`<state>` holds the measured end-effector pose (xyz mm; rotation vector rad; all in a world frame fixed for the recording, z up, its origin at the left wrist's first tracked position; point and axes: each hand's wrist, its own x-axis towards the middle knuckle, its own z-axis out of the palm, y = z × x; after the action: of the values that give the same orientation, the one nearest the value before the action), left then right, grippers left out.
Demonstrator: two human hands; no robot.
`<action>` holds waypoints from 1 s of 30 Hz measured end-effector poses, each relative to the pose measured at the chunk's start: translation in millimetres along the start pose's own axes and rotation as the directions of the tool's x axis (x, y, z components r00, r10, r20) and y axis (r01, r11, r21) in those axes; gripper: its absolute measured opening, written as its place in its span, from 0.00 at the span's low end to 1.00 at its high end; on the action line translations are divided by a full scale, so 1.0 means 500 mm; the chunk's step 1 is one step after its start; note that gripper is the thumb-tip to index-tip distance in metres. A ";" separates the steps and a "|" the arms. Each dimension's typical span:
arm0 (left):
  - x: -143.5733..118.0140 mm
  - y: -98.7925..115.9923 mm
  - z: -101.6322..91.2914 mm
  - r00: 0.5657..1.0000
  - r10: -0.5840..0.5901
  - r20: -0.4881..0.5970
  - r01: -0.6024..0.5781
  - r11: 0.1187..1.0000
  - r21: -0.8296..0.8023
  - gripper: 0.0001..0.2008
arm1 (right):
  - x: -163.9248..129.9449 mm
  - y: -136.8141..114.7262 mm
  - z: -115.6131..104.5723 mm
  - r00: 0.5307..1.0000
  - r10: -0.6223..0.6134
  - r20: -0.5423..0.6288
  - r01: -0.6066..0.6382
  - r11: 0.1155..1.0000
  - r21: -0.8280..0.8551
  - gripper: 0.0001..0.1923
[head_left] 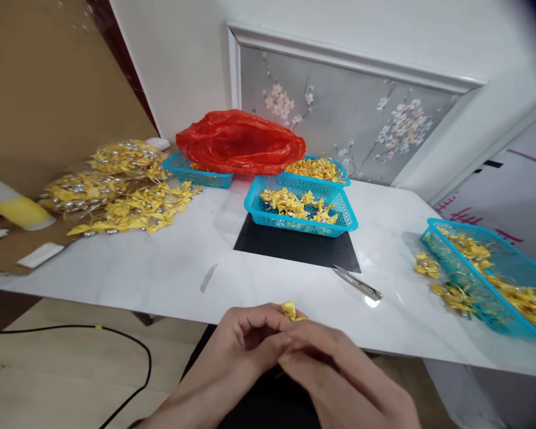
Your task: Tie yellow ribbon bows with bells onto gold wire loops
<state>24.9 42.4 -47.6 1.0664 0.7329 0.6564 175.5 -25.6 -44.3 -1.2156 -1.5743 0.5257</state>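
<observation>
Both hands meet just in front of the near edge of the white marble-look table: the left hand and right hand pinch a small yellow ribbon bow between their fingertips. Beyond the bow, on the table, lie slim metal scissors, then a black square mat bearing a turquoise plastic mesh basket of yellow bows. Behind that basket sits a crumpled red plastic bag.

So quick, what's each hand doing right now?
Left hand: fingers curled shut, pinching the small yellow ribbon piece.
Right hand: closed too, fingertips meeting the left at the same piece.
</observation>
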 end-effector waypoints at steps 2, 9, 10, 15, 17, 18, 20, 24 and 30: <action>-0.005 -0.003 -0.001 1.000 0.026 -0.006 -0.026 0.999 0.036 0.09 | 0.017 0.010 -0.016 0.979 -0.206 0.003 0.203 0.963 -0.174 0.14; -0.009 -0.009 -0.001 0.988 0.103 -0.118 -0.087 0.988 0.130 0.10 | 0.061 0.030 -0.031 0.925 -0.344 0.160 0.375 0.771 -0.514 0.18; -0.007 -0.008 -0.001 0.987 0.105 -0.125 -0.088 0.987 0.137 0.10 | 0.061 0.030 -0.029 0.929 -0.330 0.168 0.368 0.771 -0.519 0.18; 0.003 -0.012 -0.003 0.979 0.123 -0.160 -0.099 0.984 0.150 0.10 | 0.056 0.034 -0.017 0.932 -0.263 0.248 0.359 0.759 -0.543 0.17; 0.006 -0.016 -0.007 0.976 0.141 -0.165 -0.116 0.981 0.153 0.10 | 0.058 0.035 -0.017 0.937 -0.248 0.247 0.346 0.759 -0.551 0.16; 0.007 -0.019 -0.009 0.975 0.149 -0.164 -0.124 0.980 0.157 0.10 | 0.060 0.035 -0.018 0.936 -0.249 0.250 0.349 0.757 -0.552 0.15; 0.009 -0.025 -0.013 0.975 0.156 -0.160 -0.129 0.978 0.164 0.10 | 0.065 0.031 -0.022 0.919 -0.267 0.291 0.389 0.735 -0.556 0.12; 0.012 -0.029 -0.015 0.973 0.145 -0.178 -0.116 0.979 0.165 0.10 | 0.074 0.025 -0.031 0.876 -0.298 0.379 0.476 0.658 -0.584 0.07; 0.019 -0.016 -0.005 0.962 0.142 -0.232 -0.109 0.983 0.151 0.09 | 0.076 0.029 -0.031 0.881 -0.300 0.365 0.470 0.638 -0.610 0.07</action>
<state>29.5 48.3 -57.7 1.1788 0.9371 0.8654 197.3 10.0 -33.0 -1.3025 -2.2808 -0.2635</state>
